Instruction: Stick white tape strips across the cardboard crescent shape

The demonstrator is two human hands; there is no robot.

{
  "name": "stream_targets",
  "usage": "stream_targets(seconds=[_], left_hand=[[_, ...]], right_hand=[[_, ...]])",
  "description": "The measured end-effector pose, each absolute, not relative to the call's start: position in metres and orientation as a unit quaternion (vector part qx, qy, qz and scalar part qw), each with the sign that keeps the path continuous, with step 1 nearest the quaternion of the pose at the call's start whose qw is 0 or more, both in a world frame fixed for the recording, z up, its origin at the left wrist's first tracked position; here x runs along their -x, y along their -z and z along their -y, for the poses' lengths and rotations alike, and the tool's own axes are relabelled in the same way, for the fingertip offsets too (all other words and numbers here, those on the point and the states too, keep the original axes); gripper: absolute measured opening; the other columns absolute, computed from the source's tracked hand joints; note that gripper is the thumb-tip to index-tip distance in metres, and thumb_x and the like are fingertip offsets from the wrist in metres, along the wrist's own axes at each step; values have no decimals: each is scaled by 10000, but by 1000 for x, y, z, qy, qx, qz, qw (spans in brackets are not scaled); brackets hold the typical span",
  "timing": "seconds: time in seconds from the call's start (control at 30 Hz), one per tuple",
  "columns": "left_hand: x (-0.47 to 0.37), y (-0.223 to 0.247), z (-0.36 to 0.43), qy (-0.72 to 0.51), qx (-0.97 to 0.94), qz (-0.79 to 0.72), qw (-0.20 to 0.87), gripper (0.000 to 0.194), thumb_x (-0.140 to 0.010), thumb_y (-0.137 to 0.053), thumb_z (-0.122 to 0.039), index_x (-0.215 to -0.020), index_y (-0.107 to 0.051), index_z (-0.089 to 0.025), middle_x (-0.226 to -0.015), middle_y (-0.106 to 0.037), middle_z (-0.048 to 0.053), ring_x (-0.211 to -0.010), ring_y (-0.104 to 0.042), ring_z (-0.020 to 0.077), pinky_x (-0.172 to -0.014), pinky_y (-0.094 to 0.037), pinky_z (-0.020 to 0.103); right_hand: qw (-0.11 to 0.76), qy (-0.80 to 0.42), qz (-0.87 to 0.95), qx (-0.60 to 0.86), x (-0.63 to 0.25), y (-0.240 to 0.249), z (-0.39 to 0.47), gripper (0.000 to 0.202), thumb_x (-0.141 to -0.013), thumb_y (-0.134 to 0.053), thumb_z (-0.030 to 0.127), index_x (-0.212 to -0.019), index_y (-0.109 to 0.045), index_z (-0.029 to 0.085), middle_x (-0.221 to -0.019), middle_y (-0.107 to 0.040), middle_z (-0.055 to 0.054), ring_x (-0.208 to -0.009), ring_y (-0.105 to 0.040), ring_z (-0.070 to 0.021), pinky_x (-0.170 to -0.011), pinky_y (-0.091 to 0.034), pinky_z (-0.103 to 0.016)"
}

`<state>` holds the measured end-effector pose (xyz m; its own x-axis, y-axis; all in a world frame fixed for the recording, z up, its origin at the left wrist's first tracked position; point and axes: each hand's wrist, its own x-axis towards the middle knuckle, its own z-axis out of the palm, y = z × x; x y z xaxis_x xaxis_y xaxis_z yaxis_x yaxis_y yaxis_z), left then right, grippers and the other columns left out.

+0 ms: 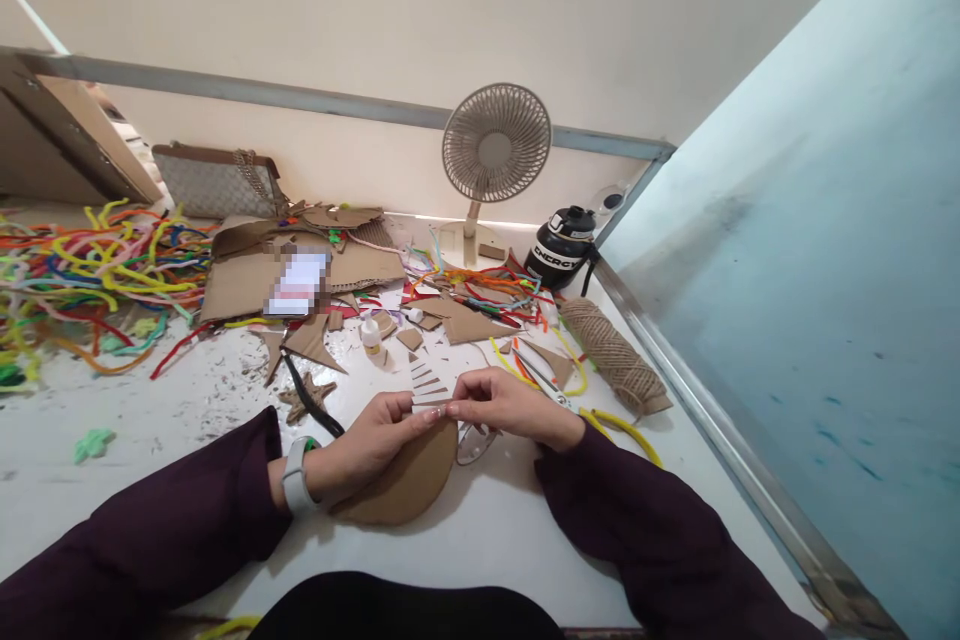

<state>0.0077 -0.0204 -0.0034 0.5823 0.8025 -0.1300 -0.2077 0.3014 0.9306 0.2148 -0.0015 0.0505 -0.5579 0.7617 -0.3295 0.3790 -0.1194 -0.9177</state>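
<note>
A rounded brown cardboard piece (409,482) lies low at the middle of the table, its upper edge between my hands. My left hand (375,440) is closed on its upper left side, thumb on top. My right hand (502,405) pinches at the top edge, where the fingertips of both hands meet; whatever is between those fingertips is too small to make out. Just beyond the fingers is a row of thin pointed cardboard strips (427,382). Scissor handles (475,442) show beneath my right hand. A small white glue bottle (371,337) stands further back.
Colourful pipe cleaners (112,270) heap at the left. A phone (298,282) rests on cardboard sheets (360,265). Behind stand a fan (495,150), a bag (214,182) and a black bottle (559,248). A twine roll (613,352) lies right; a cardboard star (306,400) lies left.
</note>
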Motion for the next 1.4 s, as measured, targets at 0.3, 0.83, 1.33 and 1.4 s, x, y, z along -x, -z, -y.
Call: stream_targets(seconds=[0.3, 0.83, 1.33, 1.4], left_hand=[[-7, 3, 12, -345, -491, -341, 724, 335, -821, -679, -403, -1037, -715, -149, -1050, -742, 79, -938, -647, 223, -879, -461, 323], [-11, -13, 16, -357, -385, -361, 771, 331, -730, -779, -338, -993, -720, -145, -993, -762, 79, -838, -680, 196, -749, -490, 263], [-8, -6, 11, -295, -361, -437, 769, 324, -656, -817, -400, -800, -689, -139, -748, -761, 66, -594, -677, 182, -491, -465, 225], [-9, -5, 11, -293, -342, -435, 780, 318, -639, -831, -377, -802, -691, -143, -732, -761, 61, -577, -675, 175, -484, -468, 218]], right_hand=[[169, -601, 638, 451, -224, -47, -7, 462, -738, -678, 598, -790, -601, 145, -607, -522, 42, -512, -452, -71, -464, -367, -192], [163, -254, 824, 479, -226, -57, 0, 217, -898, -595, 358, -998, -641, 171, -859, -687, -48, -761, -611, -159, -695, -418, -256], [142, -224, 784, 561, -282, -72, 30, 291, -887, -583, 447, -1002, -633, 184, -978, -679, -89, -918, -616, -220, -817, -454, -336], [100, -173, 761, 617, -296, -67, 46, 265, -894, -571, 401, -1029, -625, 180, -1026, -665, -109, -955, -605, -244, -832, -450, -358]])
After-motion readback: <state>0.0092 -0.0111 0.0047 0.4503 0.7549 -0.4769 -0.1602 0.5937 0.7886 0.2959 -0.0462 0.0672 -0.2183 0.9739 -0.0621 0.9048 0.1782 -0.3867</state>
